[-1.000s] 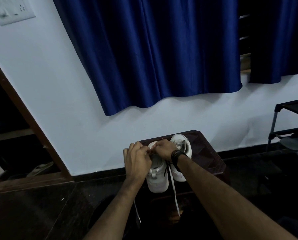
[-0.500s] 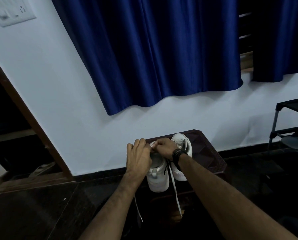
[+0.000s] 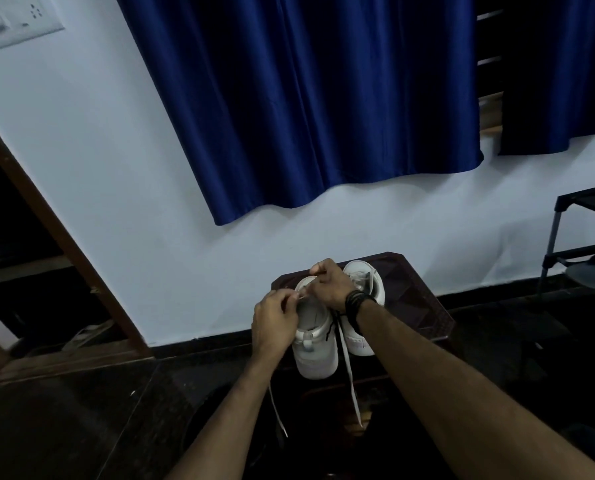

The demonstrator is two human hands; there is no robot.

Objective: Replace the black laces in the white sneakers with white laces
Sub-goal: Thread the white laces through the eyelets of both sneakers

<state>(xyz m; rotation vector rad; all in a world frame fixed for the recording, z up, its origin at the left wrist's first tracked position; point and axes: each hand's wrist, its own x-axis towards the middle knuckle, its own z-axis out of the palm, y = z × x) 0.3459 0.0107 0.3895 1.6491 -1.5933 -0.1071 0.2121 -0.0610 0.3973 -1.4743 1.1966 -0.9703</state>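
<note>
Two white sneakers stand side by side on a dark brown stool (image 3: 417, 299), heels toward me. Over the toe end of the left sneaker (image 3: 315, 355), my left hand (image 3: 275, 318) and my right hand (image 3: 330, 284) both pinch a white lace (image 3: 347, 362). Its two loose ends hang down past the stool's front edge. A short black lace end (image 3: 330, 329) dangles beside the left sneaker's heel. The right sneaker (image 3: 363, 292) sits partly behind my right wrist, which wears a black band.
A white wall with a blue curtain (image 3: 306, 98) rises behind the stool. A brown door frame (image 3: 64, 244) stands at the left with sandals beside it. A dark metal shoe rack (image 3: 580, 244) is at the right. The floor is dark stone.
My hands have drawn apart: the left moved back toward me, the right moved up toward the toe. The view has tilted slightly.
</note>
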